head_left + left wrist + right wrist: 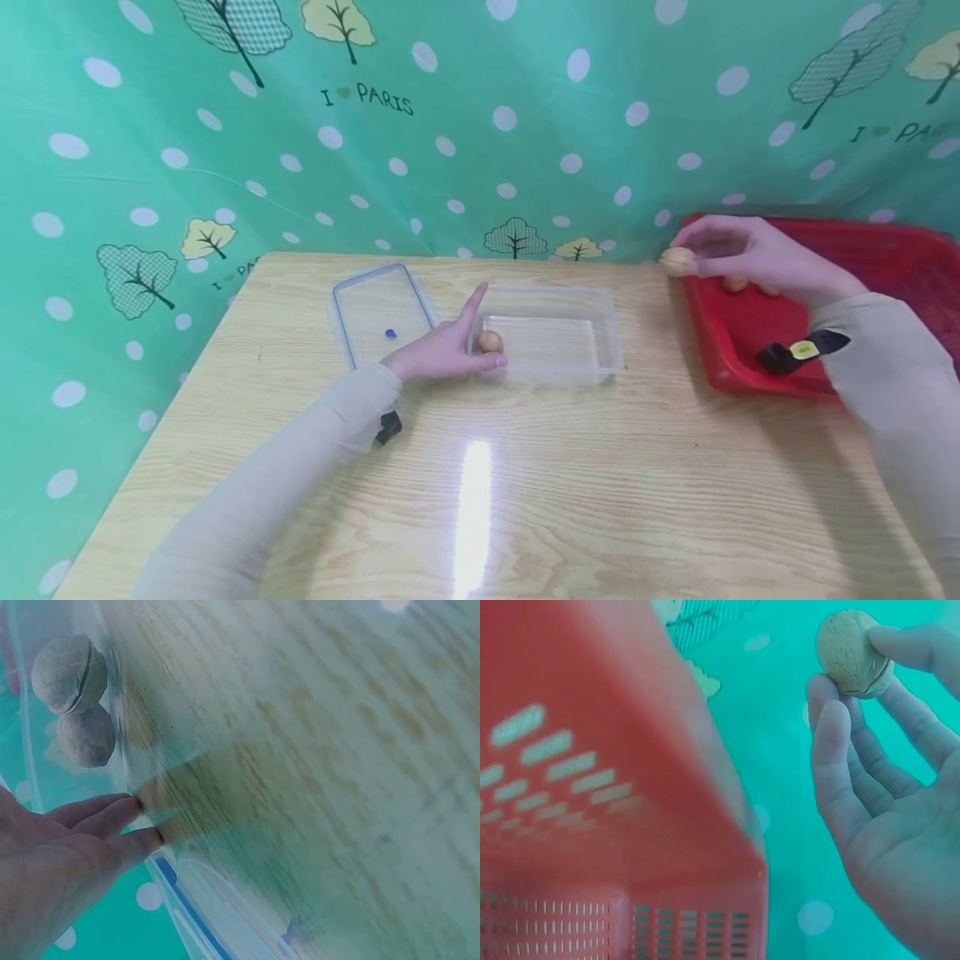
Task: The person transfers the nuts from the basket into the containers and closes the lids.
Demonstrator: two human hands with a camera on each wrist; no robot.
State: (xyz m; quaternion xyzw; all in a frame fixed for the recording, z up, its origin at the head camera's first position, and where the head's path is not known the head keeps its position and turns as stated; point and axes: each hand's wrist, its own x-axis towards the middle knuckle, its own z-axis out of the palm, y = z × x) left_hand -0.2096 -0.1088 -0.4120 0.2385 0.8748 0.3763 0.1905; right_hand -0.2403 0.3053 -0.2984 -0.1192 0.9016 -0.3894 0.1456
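Note:
My right hand point(738, 254) pinches a walnut point(677, 261) between thumb and fingertips, over the left rim of the red basket point(712, 354). The right wrist view shows that walnut point(853, 652) held outside the basket wall. My left hand point(450, 343) is at the left end of a clear plastic container point(551, 342), thumb and forefinger spread wide along it. Its fingers point(105, 817) look straight beside the container wall in the left wrist view. A walnut point(491, 342) lies inside at that end; the left wrist view shows a second walnut shape point(86, 735) against it.
Left of the container lies its clear lid point(375, 304) with a blue seal, partly behind my left hand. More walnuts point(735, 283) sit in the red basket at the right. A green patterned cloth point(465, 142) hangs behind the wooden table point(600, 483).

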